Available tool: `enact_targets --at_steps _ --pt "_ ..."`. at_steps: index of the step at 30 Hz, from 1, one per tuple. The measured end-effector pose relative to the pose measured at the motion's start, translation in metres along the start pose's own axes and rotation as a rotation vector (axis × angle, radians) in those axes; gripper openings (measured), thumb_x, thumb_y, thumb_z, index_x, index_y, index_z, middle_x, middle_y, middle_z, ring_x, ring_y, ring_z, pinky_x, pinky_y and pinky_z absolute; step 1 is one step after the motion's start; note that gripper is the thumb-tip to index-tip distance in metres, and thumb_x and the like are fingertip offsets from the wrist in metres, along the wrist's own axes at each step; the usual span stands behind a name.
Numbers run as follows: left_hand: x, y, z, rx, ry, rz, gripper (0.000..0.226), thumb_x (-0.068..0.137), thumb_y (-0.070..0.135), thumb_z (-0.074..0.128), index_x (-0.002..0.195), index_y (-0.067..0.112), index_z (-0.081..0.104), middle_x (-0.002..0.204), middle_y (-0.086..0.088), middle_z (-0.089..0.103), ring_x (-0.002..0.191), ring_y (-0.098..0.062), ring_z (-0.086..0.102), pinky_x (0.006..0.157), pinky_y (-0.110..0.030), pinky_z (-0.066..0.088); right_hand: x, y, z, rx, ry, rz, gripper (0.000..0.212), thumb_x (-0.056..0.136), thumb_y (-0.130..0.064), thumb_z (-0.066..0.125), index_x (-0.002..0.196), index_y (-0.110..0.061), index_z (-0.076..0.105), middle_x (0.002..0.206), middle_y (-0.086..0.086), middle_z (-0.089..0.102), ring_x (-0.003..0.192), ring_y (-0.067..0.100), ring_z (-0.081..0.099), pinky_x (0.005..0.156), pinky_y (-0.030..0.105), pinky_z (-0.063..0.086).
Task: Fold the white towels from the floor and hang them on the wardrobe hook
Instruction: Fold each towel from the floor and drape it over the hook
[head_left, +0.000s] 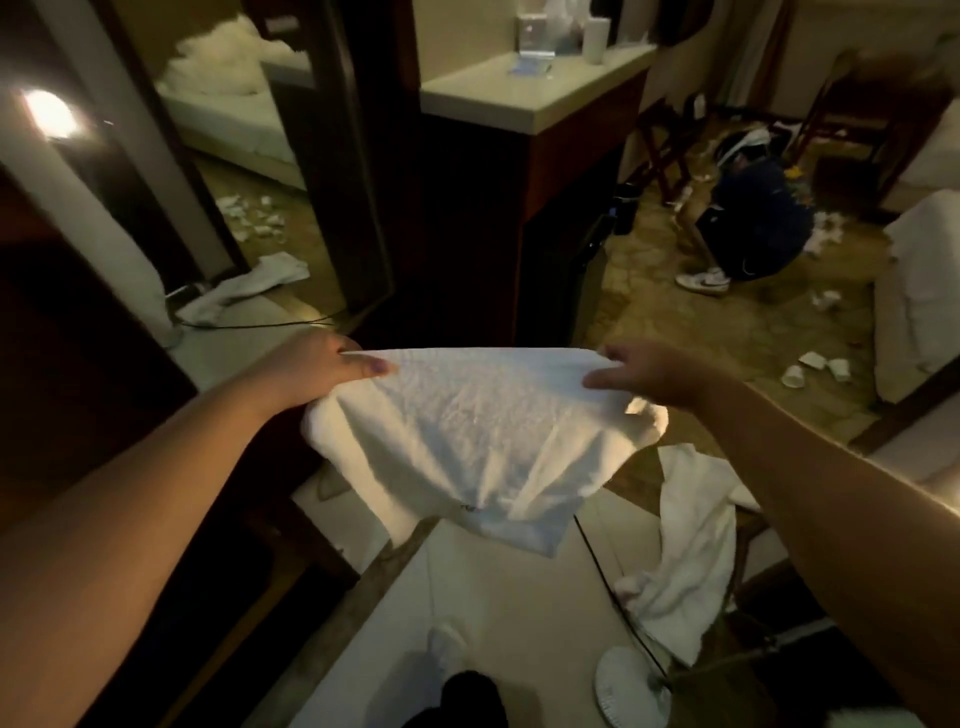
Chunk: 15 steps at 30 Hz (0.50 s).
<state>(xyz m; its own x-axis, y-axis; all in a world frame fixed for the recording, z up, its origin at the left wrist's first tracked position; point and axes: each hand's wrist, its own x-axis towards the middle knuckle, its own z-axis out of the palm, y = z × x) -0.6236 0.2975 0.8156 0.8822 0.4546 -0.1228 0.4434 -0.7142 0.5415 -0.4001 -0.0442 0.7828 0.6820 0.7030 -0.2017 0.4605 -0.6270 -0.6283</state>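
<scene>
Left hand (317, 369) and right hand (649, 374) each pinch an upper corner of one white towel (467, 431), stretched level between them, its body sagging below the grips. To fold well, judged: keep the top edge taut and bring corner to corner. Counted: one towel held; a second towel (691, 551) crumpled on the floor below the right grip; a third (249, 288) beyond the left.

A dim room — dark wood cabinet (561, 156) with pale countertop (519, 98); tall mirror (249, 156) at left reflecting a lamp's glare (49, 111); patterned carpet (727, 322) littered with paper cups (810, 366).
</scene>
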Motion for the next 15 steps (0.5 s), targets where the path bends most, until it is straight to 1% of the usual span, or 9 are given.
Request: enact_targets --at_steps 3,4,5,7,9,11,12,13,15 --pt "-0.054 -0.011 -0.041 0.016 -0.008 -0.064 0.046 0.071 0.07 0.07 0.089 0.028 0.069 0.082 0.012 0.065 0.075 -0.002 0.056 0.06 -0.021 0.037 -0.018 -0.039 0.006 -0.149 0.012 -0.033 0.015 0.092 -0.044 0.071 0.092 -0.035 0.06 0.089 -0.016 0.058 0.079 0.0 0.051 0.062 0.019 0.035" --pt "-0.073 -0.014 -0.055 0.012 -0.021 -0.078 0.049 0.068 0.073 0.069 0.091 0.03 0.069 0.085 0.014 0.064 0.078 -0.001 0.056 0.063 -0.02 0.037 -0.023 -0.051 0.009 -0.165 0.027 -0.043 0.014 0.092 -0.046 0.07 0.096 -0.036 0.06 0.091 -0.017 0.058 0.08 -0.001 0.052 0.062 0.018 0.035" --pt "-0.091 -0.019 -0.068 0.013 -0.028 -0.083 0.051 0.064 0.077 0.066 0.089 0.033 0.068 0.086 0.016 0.063 0.08 -0.001 0.056 0.066 -0.02 0.039 -0.028 -0.063 0.012 -0.164 0.048 -0.055 0.016 0.092 -0.048 0.069 0.1 -0.036 0.061 0.093 -0.018 0.06 0.08 -0.001 0.053 0.062 0.019 0.035" --pt "-0.13 -0.035 -0.092 -0.015 -0.046 -0.089 0.048 0.058 0.075 0.066 0.083 0.034 0.067 0.086 0.016 0.066 0.084 -0.006 0.062 0.073 -0.024 0.045 -0.04 -0.089 0.025 -0.133 0.105 -0.067 0.02 0.092 -0.052 0.067 0.104 -0.038 0.062 0.093 -0.02 0.06 0.08 -0.002 0.053 0.062 0.021 0.037" --pt "-0.167 -0.064 -0.111 -0.11 -0.082 -0.092 0.045 0.058 0.064 0.073 0.089 0.031 0.072 0.087 0.01 0.076 0.086 -0.01 0.072 0.079 -0.027 0.052 -0.055 -0.115 0.045 -0.059 0.159 -0.091 0.02 0.094 -0.053 0.064 0.107 -0.038 0.059 0.092 -0.022 0.056 0.08 -0.003 0.051 0.065 0.022 0.039" --pt "-0.205 -0.1 -0.125 -0.106 -0.126 -0.107 0.042 0.063 0.054 0.077 0.097 0.031 0.071 0.092 0.011 0.077 0.085 -0.005 0.073 0.077 -0.027 0.055 -0.075 -0.143 0.072 0.047 0.199 -0.118 0.016 0.098 -0.051 0.06 0.105 -0.037 0.059 0.091 -0.024 0.052 0.081 -0.003 0.05 0.071 0.024 0.041" --pt "-0.224 -0.121 -0.129 -0.081 -0.139 -0.125 0.04 0.067 0.05 0.079 0.101 0.03 0.069 0.095 0.01 0.075 0.086 -0.005 0.072 0.075 -0.025 0.054 -0.085 -0.158 0.086 0.088 0.205 -0.124 0.014 0.099 -0.049 0.058 0.105 -0.037 0.062 0.094 -0.023 0.054 0.084 -0.001 0.052 0.075 0.024 0.042" --pt "-0.243 -0.145 -0.132 -0.057 -0.14 -0.148 0.037 0.074 0.046 0.079 0.104 0.029 0.065 0.1 0.01 0.072 0.09 -0.008 0.07 0.074 -0.025 0.053 -0.096 -0.173 0.101 0.111 0.2 -0.133 0.017 0.101 -0.047 0.056 0.109 -0.036 0.066 0.1 -0.019 0.058 0.089 0.003 0.055 0.08 0.025 0.043" --pt "-0.285 -0.193 -0.135 -0.037 -0.11 -0.193 0.027 0.085 0.039 0.075 0.105 0.029 0.06 0.107 0.004 0.065 0.097 -0.015 0.065 0.078 -0.029 0.052 -0.119 -0.205 0.132 0.113 0.191 -0.156 0.032 0.105 -0.041 0.051 0.128 -0.025 0.067 0.116 -0.006 0.06 0.103 0.014 0.056 0.09 0.028 0.043"
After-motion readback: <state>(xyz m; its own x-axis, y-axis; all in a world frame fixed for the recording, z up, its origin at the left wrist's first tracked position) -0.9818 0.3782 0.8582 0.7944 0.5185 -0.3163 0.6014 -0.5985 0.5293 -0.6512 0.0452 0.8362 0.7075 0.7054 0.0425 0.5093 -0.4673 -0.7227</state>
